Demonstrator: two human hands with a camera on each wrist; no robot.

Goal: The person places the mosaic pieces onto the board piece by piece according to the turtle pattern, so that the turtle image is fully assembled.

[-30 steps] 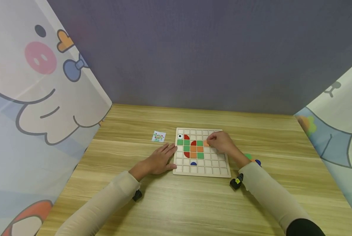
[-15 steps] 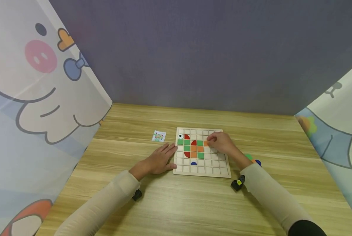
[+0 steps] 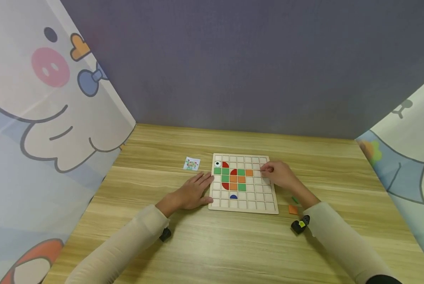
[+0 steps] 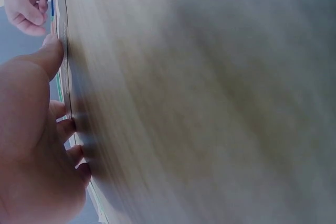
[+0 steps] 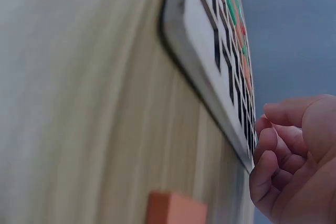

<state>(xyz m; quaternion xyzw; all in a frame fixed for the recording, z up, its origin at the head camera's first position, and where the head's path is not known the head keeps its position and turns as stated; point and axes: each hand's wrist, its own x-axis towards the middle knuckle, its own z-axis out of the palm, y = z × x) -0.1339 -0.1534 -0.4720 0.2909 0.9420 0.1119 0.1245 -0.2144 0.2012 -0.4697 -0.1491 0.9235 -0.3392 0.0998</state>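
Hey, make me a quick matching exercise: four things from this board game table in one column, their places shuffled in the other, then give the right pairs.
Things, seen from the head view:
1. eye piece
2. blue half-circle
3. picture card
4. loose orange piece

Places:
A. on the table, right of the board
B. on the board, in its leftmost column
C. on the table, left of the board
D. on the board, nearer the person than its other pieces

Pairs: 1-B, 2-D, 3-C, 4-A
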